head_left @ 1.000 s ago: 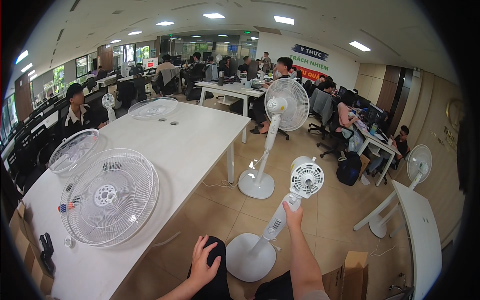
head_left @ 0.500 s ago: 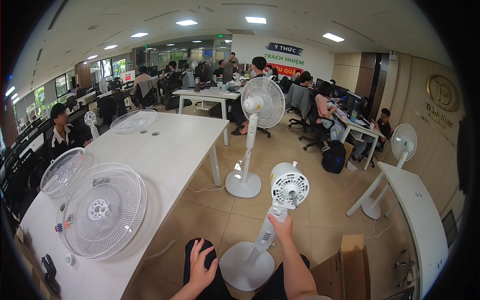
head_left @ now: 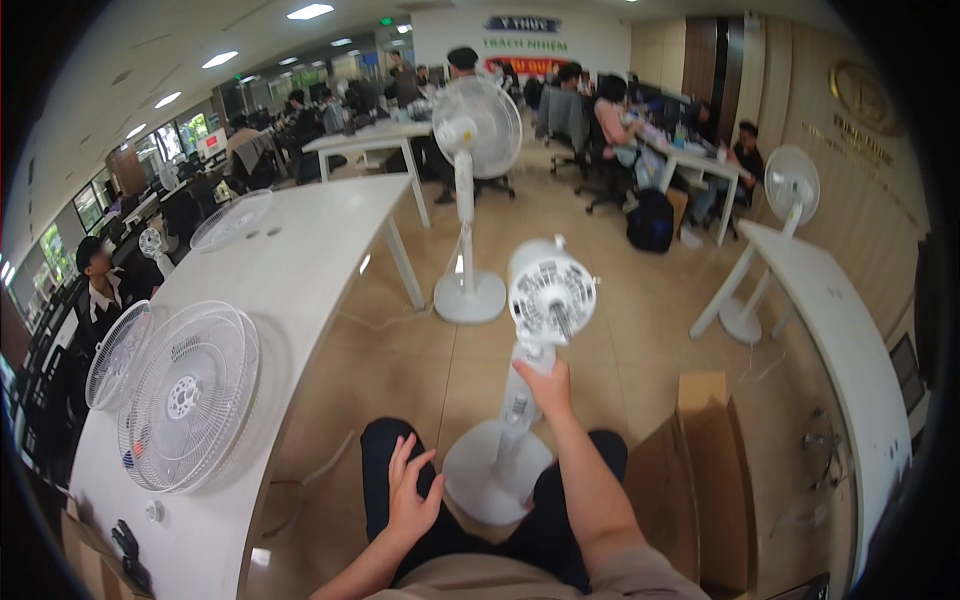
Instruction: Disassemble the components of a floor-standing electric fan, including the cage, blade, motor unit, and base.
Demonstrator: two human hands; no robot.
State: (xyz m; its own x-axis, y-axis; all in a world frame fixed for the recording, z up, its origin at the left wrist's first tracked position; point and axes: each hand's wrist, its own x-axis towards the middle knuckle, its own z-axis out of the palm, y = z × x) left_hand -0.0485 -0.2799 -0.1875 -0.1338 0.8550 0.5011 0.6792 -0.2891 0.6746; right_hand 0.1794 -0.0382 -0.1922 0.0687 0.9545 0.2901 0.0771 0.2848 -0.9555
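Tipped downward since the earlier frame, the view now takes in the wearer's shirt (head_left: pixel 500 582), and the white pedestal fan (head_left: pixel 548 285) sits higher in it, motor near the dial's centre, round base at six o'clock. At five, the right hand (head_left: pixel 547 388) is wrapped around the fan's neck, its fingertips hidden behind the post; blur softens the motor's vents and shaft. Near seven, the left hand (head_left: pixel 412 497) is empty, fingers loosely spread over the left knee (head_left: pixel 384 452); whether it touches the cloth I cannot tell. Between eight and nine, a large wire grille (head_left: pixel 188 397) on the white table (head_left: pixel 325 262) partly covers a smaller grille (head_left: pixel 118 358). At eight, a dark object (head_left: pixel 130 556) is hard to identify. Between four and five stands an open cardboard box (head_left: pixel 655 480), its inside hard to make out.
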